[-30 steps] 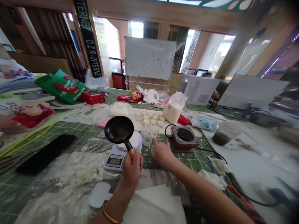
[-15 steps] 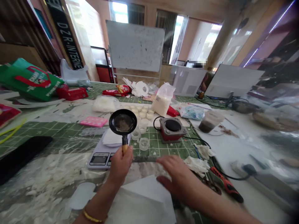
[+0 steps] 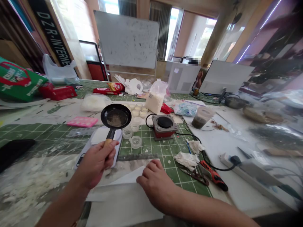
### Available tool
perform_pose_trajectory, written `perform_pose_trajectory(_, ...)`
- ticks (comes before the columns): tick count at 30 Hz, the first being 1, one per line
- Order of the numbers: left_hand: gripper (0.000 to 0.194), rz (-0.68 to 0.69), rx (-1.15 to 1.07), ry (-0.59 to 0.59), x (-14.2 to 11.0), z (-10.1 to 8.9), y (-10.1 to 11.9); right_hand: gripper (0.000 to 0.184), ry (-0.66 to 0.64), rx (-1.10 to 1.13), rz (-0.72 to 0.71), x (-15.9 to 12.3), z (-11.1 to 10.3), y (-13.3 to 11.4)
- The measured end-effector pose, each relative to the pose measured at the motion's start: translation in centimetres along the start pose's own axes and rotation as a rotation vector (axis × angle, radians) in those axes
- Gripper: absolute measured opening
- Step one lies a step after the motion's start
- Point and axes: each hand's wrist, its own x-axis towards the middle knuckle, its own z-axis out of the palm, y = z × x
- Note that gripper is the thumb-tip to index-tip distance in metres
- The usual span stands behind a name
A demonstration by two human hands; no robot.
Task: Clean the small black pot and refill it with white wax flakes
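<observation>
My left hand [image 3: 98, 162] is wrapped round the wooden handle of a small black frying pan [image 3: 115, 116]. The pan is held up above a pale kitchen scale [image 3: 118, 142], with a dark film or residue showing in its bottom. Down at the front, my right hand [image 3: 156, 183] has its fingers curled over the edge of a white paper sheet [image 3: 125, 205], which looks folded there. Small clear cups [image 3: 135, 142] stand right of the scale. Beyond them sits a small red and grey electric hot plate [image 3: 164, 124].
White flakes [image 3: 35, 186] litter plastic film at left. A pink mould [image 3: 82, 121] and a bag of white pellets [image 3: 156, 96] lie farther back. Crumpled tissues [image 3: 188, 160], a red-and-black-handled tool [image 3: 214, 176] and a power strip [image 3: 248, 168] with cables are at right.
My right hand has come down onto the paper and its fingers have curled at the edge. The pan stays in my left hand, and the whole view has shifted.
</observation>
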Motion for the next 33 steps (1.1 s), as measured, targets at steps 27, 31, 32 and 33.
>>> perform_pose_trajectory(27,0.021,-0.279,-0.731,-0.537,-2.5,1.9,-1.5,0.072,0.529,0.72,0.717,-1.9,-0.8,11.6)
perform_pose_trajectory(31,0.029,-0.259,-0.863,-0.739,-2.9,1.4,-3.2,0.043,0.219,0.095,0.674,-5.0,-2.3,11.1)
perform_pose_trajectory(32,0.031,-0.27,-0.854,-0.756,-2.9,1.4,-3.5,0.038,0.144,0.019,0.67,-6.0,-2.5,11.2)
perform_pose_trajectory(33,0.034,-0.281,-0.833,-0.761,-3.0,1.4,-3.7,0.034,0.087,-0.019,0.675,-6.9,-2.6,11.4)
